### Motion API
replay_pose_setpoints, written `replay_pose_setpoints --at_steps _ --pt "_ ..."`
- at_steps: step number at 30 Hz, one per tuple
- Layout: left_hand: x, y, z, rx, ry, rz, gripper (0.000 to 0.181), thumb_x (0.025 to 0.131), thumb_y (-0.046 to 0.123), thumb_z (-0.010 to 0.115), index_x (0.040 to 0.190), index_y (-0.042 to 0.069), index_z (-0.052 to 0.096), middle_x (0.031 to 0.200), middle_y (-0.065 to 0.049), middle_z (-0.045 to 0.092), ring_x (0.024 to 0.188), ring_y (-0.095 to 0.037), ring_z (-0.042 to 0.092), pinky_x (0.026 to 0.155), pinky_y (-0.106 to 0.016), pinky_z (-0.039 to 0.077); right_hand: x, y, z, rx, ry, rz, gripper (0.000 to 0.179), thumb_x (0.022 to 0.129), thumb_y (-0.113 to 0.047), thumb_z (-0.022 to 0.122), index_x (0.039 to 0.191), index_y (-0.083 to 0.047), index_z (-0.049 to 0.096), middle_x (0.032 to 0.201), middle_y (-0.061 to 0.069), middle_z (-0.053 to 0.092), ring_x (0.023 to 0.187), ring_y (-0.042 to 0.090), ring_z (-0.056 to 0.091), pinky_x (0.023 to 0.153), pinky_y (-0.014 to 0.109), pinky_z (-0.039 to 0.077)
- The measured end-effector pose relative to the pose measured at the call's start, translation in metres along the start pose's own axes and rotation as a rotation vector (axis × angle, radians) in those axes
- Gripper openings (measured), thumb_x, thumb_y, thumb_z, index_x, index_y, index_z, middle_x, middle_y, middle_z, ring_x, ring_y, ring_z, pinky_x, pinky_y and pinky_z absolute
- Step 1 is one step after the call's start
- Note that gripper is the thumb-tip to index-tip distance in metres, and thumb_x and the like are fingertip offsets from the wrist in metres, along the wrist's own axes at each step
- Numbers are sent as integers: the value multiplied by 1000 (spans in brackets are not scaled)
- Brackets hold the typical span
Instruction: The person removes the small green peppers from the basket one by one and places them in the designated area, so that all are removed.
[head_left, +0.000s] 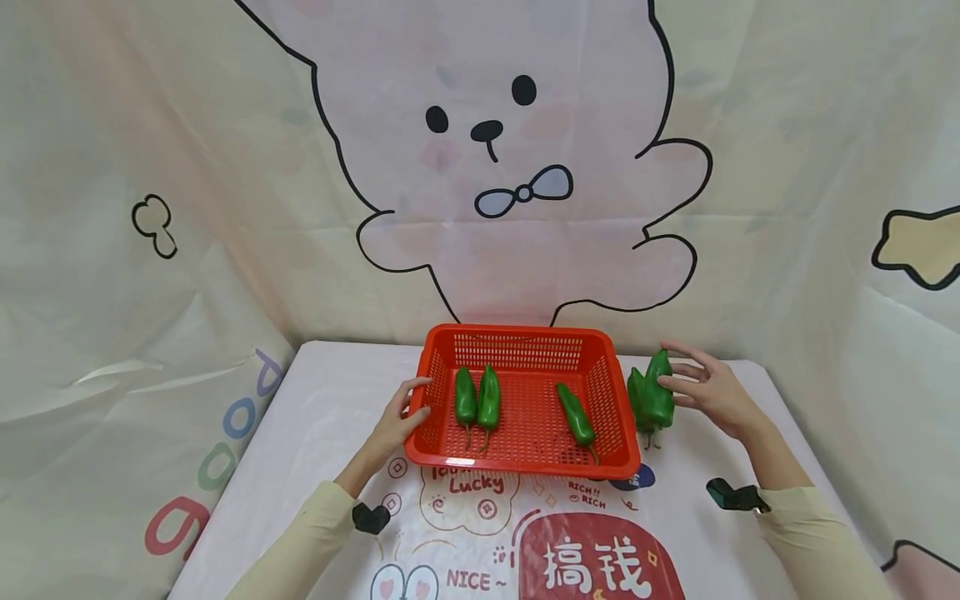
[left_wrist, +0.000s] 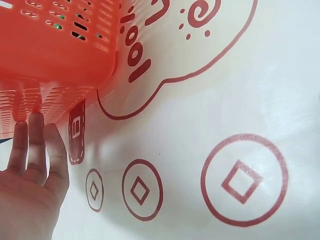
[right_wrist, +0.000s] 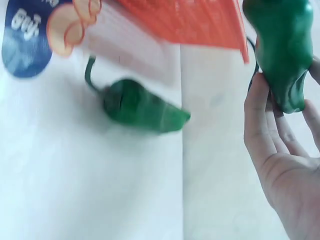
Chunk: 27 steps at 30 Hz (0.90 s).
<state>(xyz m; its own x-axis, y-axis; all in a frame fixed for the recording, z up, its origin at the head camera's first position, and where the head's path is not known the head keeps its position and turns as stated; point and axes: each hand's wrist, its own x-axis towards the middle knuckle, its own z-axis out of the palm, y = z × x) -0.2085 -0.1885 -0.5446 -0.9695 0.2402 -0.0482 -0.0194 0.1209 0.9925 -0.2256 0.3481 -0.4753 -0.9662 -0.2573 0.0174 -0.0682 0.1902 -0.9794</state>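
Note:
A red plastic basket (head_left: pixel 517 462) has three green peppers inside: two peppers side by side at the left, (head_left: pixel 465 396) being one of them, and a single pepper (head_left: pixel 576 415) at the right. My left hand (head_left: pixel 393 421) holds the basket's left rim, thumb and forefinger over it. In the left wrist view the other fingers (left_wrist: pixel 37 145) rest against the outer wall. My right hand (head_left: pixel 712 392) grips a wide green pepper (head_left: pixel 660 396) near its tip, stem downward, just right of the basket. Beside it a pepper (right_wrist: pixel 140 107) lies on the tabletop, partly hidden in the head view.
The white table covering (head_left: pixel 352 379) carries printed red shapes and lettering. Behind it hangs a cloth (head_left: pixel 510 267) with a cartoon bear, and more cloth stands at both sides. A black wrist mount (head_left: pixel 735 496) sits under the right forearm.

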Motion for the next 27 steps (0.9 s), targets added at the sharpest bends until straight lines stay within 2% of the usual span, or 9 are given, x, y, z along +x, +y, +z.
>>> replay_pose_setpoints --at_steps 5,9,15,17,19,21,24,27 --pt "0 -1 0 -3 -1 1 51 104 6 56 150 21 40 140 -28 45 115 -50 57 82 -52 57 -5 13 -20 -42 48 14 58 100 -9 66 153 -18 44 120 -3 64 104 6 66 81 29 58" --pt "0 -1 0 -13 -7 6 51 104 6 56 150 20 40 138 -29 45 114 -50 57 82 -53 57 -8 24 -31 -87 82 24 60 100 -12 67 154 -18 43 124 -3 60 105 2 64 81 25 57" --pt "0 -2 -1 -34 -23 22 50 105 6 55 151 17 38 138 -32 44 115 -53 56 82 -54 57 -10 41 -41 -198 106 45 66 99 -19 70 156 -12 38 142 17 42 107 -4 54 80 24 56" --pt "0 -2 -1 -32 -28 23 51 105 7 55 151 17 38 140 -31 43 116 -53 55 82 -53 57 -11 47 -42 -212 104 67 68 98 -21 70 156 -10 36 144 25 41 106 -3 54 80 25 57" --pt "0 -2 -1 -32 -33 24 51 105 8 56 152 17 37 141 -31 42 117 -53 54 83 -52 57 -11 53 -43 -216 100 87 70 98 -22 71 156 -7 35 144 30 40 110 5 56 81 28 57" --pt "0 -2 -1 -29 -35 26 51 105 9 56 152 17 37 142 -31 42 118 -54 54 83 -52 57 -10 58 -42 -230 91 103 72 98 -23 71 156 -5 32 146 32 39 118 21 56 81 30 58" --pt "0 -2 -1 -30 -33 29 51 105 9 56 151 17 37 141 -31 43 117 -54 54 83 -54 57 -9 63 -42 -252 82 117 74 98 -23 71 156 -3 30 149 34 35 128 46 46 82 34 58" --pt "0 -1 0 -20 -26 27 51 105 8 55 151 18 38 140 -31 43 117 -54 54 83 -55 56 -6 67 -40 -273 74 134 76 98 -24 71 157 -2 28 149 36 34 129 53 43 82 35 58"
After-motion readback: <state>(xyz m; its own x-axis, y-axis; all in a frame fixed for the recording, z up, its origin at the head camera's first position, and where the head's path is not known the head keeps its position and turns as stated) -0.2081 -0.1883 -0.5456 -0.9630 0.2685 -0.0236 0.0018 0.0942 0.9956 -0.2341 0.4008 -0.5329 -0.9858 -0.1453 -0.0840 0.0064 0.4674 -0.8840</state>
